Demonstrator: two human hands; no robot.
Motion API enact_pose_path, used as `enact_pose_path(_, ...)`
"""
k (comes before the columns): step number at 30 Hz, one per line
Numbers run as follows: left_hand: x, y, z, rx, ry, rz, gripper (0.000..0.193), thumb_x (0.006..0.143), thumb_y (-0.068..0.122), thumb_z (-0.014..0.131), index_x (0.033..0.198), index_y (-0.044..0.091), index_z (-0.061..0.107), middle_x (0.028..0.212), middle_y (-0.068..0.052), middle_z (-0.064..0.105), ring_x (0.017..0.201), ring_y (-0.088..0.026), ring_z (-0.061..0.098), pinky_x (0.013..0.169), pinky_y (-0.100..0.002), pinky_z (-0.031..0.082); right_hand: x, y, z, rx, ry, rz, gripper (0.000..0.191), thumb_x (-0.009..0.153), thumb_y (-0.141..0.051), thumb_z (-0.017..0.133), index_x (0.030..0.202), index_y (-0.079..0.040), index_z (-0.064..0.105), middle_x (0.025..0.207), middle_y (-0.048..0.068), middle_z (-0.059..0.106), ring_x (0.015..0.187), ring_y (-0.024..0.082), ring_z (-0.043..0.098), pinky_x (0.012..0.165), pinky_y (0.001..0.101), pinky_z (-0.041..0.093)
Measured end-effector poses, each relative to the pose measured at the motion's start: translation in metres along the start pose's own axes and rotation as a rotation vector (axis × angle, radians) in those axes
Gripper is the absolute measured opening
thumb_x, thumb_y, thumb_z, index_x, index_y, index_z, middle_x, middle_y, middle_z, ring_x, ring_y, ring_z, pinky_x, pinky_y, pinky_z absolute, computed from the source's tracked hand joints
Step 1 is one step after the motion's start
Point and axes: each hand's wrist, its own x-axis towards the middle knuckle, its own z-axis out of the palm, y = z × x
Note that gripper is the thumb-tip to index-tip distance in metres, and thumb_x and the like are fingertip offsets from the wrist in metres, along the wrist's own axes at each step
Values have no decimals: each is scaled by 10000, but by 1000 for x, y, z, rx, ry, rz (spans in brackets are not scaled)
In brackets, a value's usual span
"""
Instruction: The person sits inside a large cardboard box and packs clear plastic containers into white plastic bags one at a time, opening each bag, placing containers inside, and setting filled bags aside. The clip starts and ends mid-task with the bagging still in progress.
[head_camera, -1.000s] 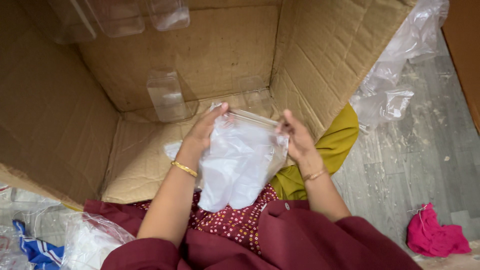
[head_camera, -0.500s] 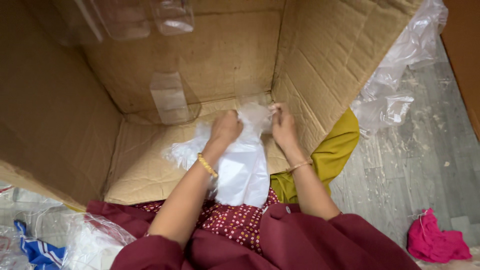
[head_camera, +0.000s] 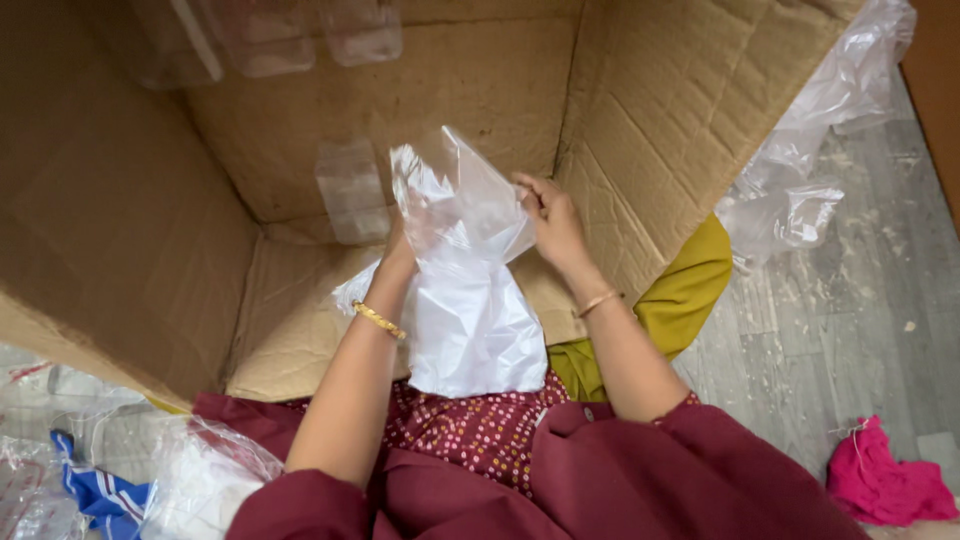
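Currently, centre frame, over the open cardboard box (head_camera: 150, 250): clear plastic bag (head_camera: 470, 290) holding white contents, its mouth pinched by the right hand (head_camera: 552, 222), left hand (head_camera: 398, 250) hidden behind it, grip untellable; bag seemingly unsealed, not yet laid in the box.

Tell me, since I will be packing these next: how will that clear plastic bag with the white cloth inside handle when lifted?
The plastic bag is probably floppy: it crumples and sags between the left hand and right hand. It likely weighs little, held by fingertips alone. The glossy film may be slippery.
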Motion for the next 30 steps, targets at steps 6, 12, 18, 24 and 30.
enact_pose_path(6,14,16,9,32,57,-56,326,888,236,726,1144,35,722,1050,-56,731,911,-163,658,803,-356,560,41,55,10,512,-136,333,166,1013,-103,649,1096,22,721,975,86,726,876,208,652,770,336,531)
enact_pose_path(12,-26,7,22,633,48,-149,412,863,162,708,1235,-9,659,1043,-205,719,915,-258,702,811,-384,549,-4,68,14,-23,-195,321,340,854,-175,777,1147,-18,705,1068,74,730,979,186,695,838,332,552)
enact_pose_path(18,-30,4,27,438,-122,-195,363,924,202,651,1232,10,671,1170,-177,709,1054,-264,683,916,-381,521,-12,66,21,761,-158,433,460,905,-193,770,1292,6,622,1228,120,680,1094,238,661,941,360,560)
enact_pose_path(24,-33,-42,16,-66,-156,-30,526,1028,238,574,1512,75,449,1510,-118,537,1365,-231,518,1147,-361,424,-40,-7,18,920,-404,221,866,872,-455,823,1540,-81,418,1498,124,492,1395,260,481,1179,407,395)
enact_pose_path(30,-36,-40,14,-167,-72,-47,464,1043,240,585,1450,31,507,1351,-118,590,1222,-227,554,1049,-366,457,-53,-78,13,26,-372,-253,1049,784,-453,886,1604,-88,345,1584,157,439,1499,323,415,1253,432,337)
